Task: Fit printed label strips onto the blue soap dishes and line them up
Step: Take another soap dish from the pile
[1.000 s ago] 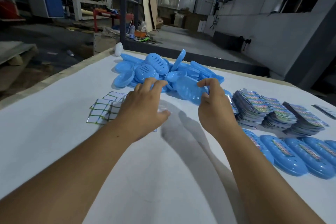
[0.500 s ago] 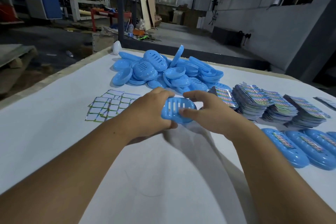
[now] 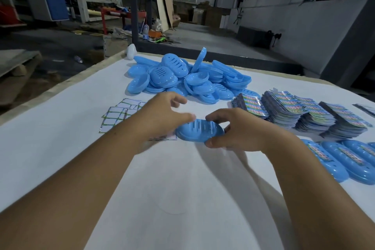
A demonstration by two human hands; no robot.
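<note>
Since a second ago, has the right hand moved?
Yes. The right hand has come back from the pile of soap dishes toward the person, gripping one blue soap dish.

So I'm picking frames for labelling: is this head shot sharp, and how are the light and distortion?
Head view: the left hand is motion-blurred, worst at its lower edge; the right hand and the soap dish it holds are sharper. Dim hall, bright window at top left; soft shadows under both arms on the white table. Wide-angle bending stretches the edges.
</note>
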